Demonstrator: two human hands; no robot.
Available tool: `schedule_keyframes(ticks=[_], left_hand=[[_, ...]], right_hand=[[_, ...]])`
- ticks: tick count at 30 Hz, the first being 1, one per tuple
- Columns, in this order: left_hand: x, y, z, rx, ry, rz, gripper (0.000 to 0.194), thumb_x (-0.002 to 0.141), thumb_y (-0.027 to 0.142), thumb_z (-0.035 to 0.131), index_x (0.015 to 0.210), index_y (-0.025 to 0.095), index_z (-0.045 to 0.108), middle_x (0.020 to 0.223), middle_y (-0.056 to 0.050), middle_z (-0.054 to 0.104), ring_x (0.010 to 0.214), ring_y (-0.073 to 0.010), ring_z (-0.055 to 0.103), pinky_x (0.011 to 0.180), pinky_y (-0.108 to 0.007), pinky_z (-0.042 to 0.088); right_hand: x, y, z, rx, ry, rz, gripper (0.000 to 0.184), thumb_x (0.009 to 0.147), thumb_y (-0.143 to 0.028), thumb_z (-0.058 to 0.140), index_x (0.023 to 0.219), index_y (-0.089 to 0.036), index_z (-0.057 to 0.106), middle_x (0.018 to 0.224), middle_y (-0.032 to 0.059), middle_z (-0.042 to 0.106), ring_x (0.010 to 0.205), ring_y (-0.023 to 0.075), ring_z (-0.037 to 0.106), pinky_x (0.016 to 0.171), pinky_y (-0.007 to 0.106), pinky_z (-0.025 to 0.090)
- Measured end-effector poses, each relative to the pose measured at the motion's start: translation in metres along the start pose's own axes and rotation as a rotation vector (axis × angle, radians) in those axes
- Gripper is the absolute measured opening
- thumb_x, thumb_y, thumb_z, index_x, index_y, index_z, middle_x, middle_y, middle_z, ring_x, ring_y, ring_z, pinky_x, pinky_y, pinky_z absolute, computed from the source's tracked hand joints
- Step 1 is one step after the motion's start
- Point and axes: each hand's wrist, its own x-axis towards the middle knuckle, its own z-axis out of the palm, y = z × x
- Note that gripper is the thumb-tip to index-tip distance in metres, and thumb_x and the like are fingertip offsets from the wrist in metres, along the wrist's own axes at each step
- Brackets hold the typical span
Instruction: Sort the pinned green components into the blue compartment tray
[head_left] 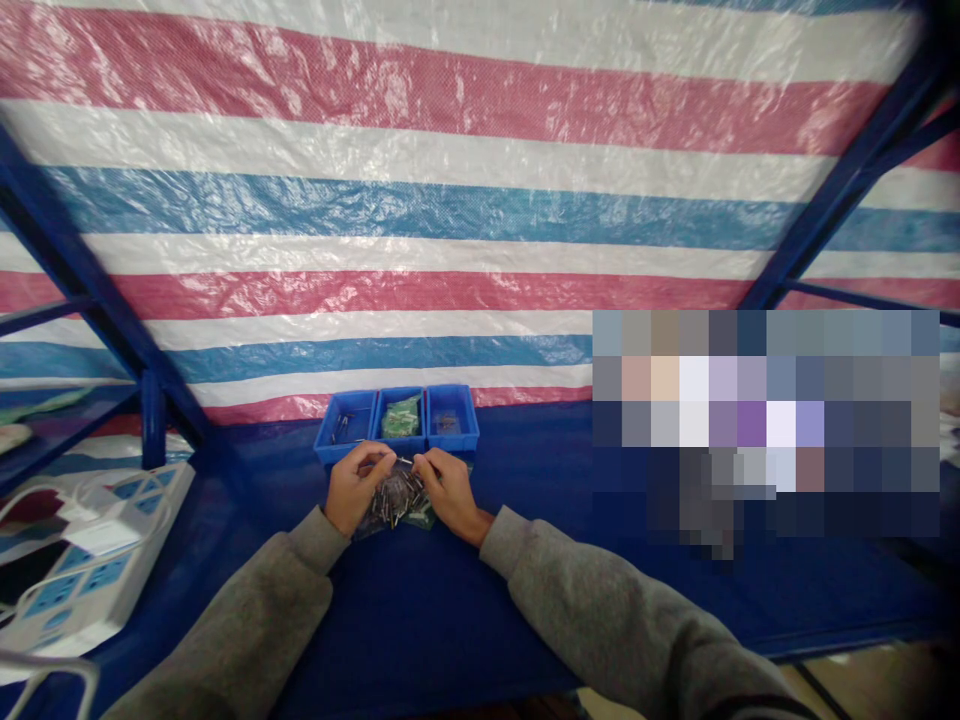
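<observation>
My left hand (355, 488) and my right hand (450, 492) meet just in front of three blue bins, fingertips pinched and closed. Between them is a small, thin, shiny piece (404, 460), gripped from both ends; its exact kind is too small to make out. Below my hands lies a pile of small metal parts (396, 498), seemingly on clear plastic, with some green beside it. The left bin (322, 440) has a few thin parts inside. Green and white pieces fill the middle bin (379, 434), and small parts lie in the right bin (472, 428).
A white power strip (142, 575) with plugs and cables is at the left on the blue table (420, 620). Blue metal frame posts (154, 420) rise at both sides, before a striped plastic sheet (450, 220). A pixelated area hides the right side.
</observation>
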Motion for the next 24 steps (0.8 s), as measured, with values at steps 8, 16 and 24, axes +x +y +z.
schedule_keyframes(ticks=[8,16,24], left_hand=[[0.003,0.001,0.003,-0.336,0.009,-0.126,0.024,0.083,0.038,0.054,0.085,0.018,0.041,0.09,-0.005,0.066,0.055,-0.0124,0.061,0.045,-0.023,0.046],[0.001,-0.009,-0.001,-0.005,0.012,-0.029,0.023,0.085,0.036,0.053,0.098,0.018,0.058,0.067,0.001,0.061,0.047,-0.0092,0.052,0.048,-0.021,0.042],[0.0,-0.01,-0.003,0.268,0.017,0.105,0.023,0.083,0.036,0.054,0.085,0.017,0.067,0.081,-0.003,0.068,0.072,-0.0154,0.062,0.07,-0.025,0.048]], right_hand=[[0.0,-0.005,-0.004,0.033,0.018,0.007,0.036,0.095,-0.031,0.034,0.074,-0.017,0.06,0.067,0.0004,0.057,0.064,0.0116,0.052,0.062,0.022,0.036],[0.0,-0.006,-0.005,0.043,0.021,0.013,0.034,0.094,-0.03,0.035,0.076,-0.017,0.061,0.069,0.0007,0.057,0.065,0.0118,0.052,0.062,0.022,0.037],[-0.001,-0.006,-0.005,0.045,0.052,0.025,0.032,0.094,-0.029,0.035,0.081,-0.017,0.062,0.071,0.0011,0.057,0.067,0.0127,0.052,0.063,0.023,0.038]])
